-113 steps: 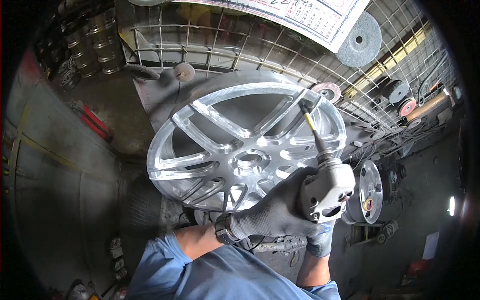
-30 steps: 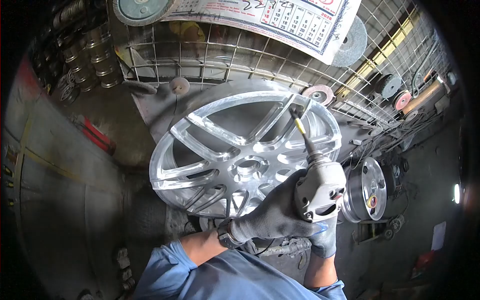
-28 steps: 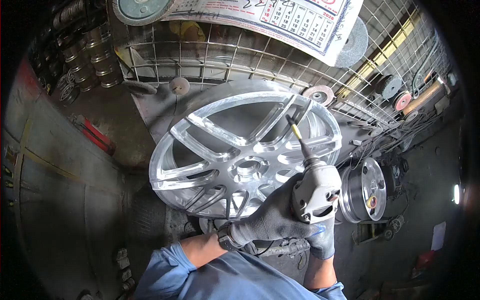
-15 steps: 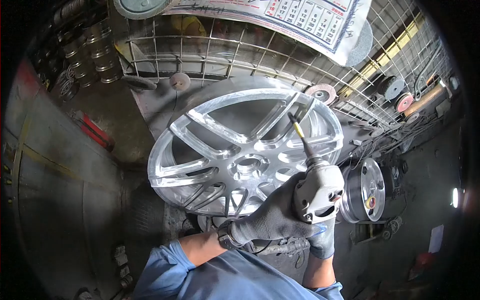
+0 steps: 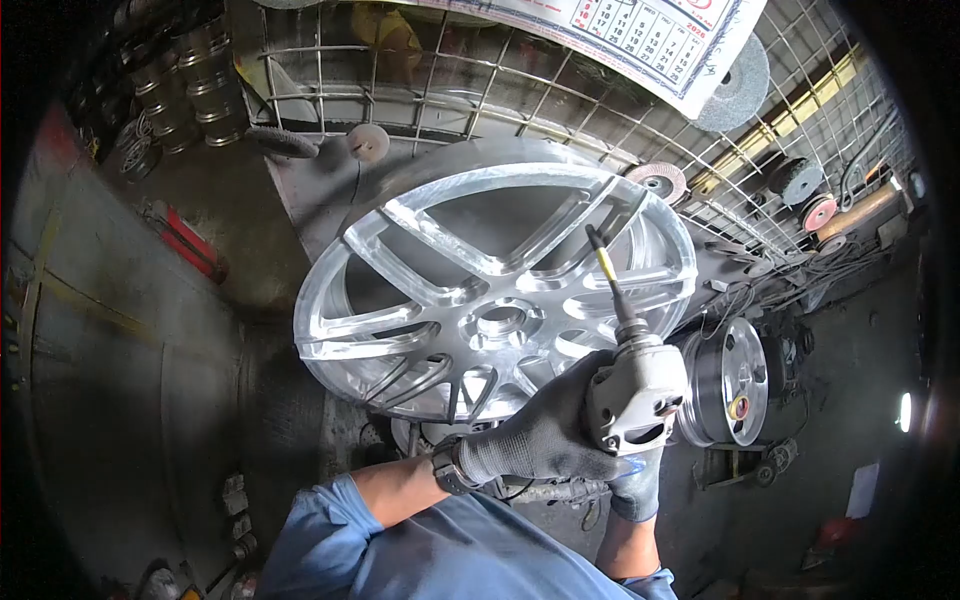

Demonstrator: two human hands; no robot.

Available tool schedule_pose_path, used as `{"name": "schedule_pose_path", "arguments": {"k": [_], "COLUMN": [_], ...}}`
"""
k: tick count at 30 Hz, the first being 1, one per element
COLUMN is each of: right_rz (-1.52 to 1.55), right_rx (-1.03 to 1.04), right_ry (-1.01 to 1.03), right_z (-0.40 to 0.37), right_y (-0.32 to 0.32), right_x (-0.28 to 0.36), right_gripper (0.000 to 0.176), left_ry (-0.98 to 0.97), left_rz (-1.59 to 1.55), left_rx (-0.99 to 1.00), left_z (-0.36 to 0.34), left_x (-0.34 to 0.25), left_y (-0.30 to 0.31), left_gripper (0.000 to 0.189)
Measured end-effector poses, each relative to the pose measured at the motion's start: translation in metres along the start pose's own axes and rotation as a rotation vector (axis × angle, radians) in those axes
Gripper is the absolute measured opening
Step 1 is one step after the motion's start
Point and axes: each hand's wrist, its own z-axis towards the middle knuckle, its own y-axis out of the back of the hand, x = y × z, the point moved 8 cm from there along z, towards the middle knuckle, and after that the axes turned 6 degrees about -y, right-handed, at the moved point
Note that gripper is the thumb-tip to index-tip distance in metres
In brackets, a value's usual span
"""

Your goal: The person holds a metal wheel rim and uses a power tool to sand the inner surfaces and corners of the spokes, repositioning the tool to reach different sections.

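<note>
A bare-metal alloy wheel (image 5: 440, 240) with paired spokes lies face up and tilted before me. My left hand (image 5: 545, 430), in a dark grey glove with a watch at the wrist, is wrapped round the side of a white die grinder (image 5: 645, 385). Behind and below the tool body, my right hand (image 5: 637, 492) in a lighter grey glove closes on its rear; the tool hides most of those fingers. The grinder's long shaft carries a thin dark tip with a yellow band (image 5: 605, 262), which overlaps the opening beside the upper-right spokes.
A wire mesh (image 5: 480, 80) runs behind the wheel, with a calendar (image 5: 640, 40) hung on it. Along it are a flap disc (image 5: 657, 182) and a grey abrasive disc (image 5: 735, 90). Another wheel (image 5: 745, 380) stands at right, near tangled cables (image 5: 780, 275). A red object (image 5: 185, 245) is at left.
The view has shifted slightly, with the calendar higher in the picture. Both hands keep the same hold on the die grinder, and its tip stays by the upper-right spokes.
</note>
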Motion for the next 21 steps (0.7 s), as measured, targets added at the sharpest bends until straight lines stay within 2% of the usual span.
{"name": "schedule_pose_path", "arguments": {"k": [1,2,4,7,9,11,13,15,17,21], "right_rz": [-0.011,0.111,0.088,0.07,0.076,0.043,0.005,-0.084,-0.007,0.147], "right_rx": [0.013,0.01,0.018,0.012,-0.008,0.019,-0.028,-0.079,-0.073,-0.054], "right_ry": [0.012,-0.051,-0.053,-0.032,-0.158,-0.028,-0.005,-0.008,-0.019,-0.043], "right_z": [-0.002,0.0,-0.001,-0.002,0.001,-0.001,0.001,0.0,-0.001,-0.001], "right_y": [-0.001,-0.01,-0.013,-0.016,-0.019,-0.016,-0.008,-0.001,-0.003,-0.008], "right_x": [-0.003,0.003,-0.007,-0.017,-0.021,-0.006,0.002,-0.001,0.001,0.005], "right_gripper": [0.084,0.081,0.079,0.074,0.074,0.072,0.075,0.078,0.079,0.08], "left_ry": [0.001,0.002,0.105,0.119,0.123,0.127,0.041,0.051,0.078,0.06], "left_rz": [-0.015,-0.017,-0.02,-0.061,-0.064,-0.069,0.055,-0.029,-0.113,0.001], "left_rx": [-0.004,-0.006,-0.01,-0.034,-0.04,-0.042,0.034,0.027,0.045,0.021], "left_z": [-0.004,-0.008,-0.016,-0.024,-0.024,-0.019,-0.006,0.007,0.011,-0.003], "left_x": [0.003,0.005,0.015,0.03,0.027,0.022,0.005,-0.01,-0.01,0.002], "left_y": [0.001,0.002,0.003,0.007,0.008,0.008,0.005,-0.002,-0.006,0.0], "left_gripper": [0.101,0.101,0.104,0.105,0.105,0.105,0.103,0.1,0.099,0.098]}}
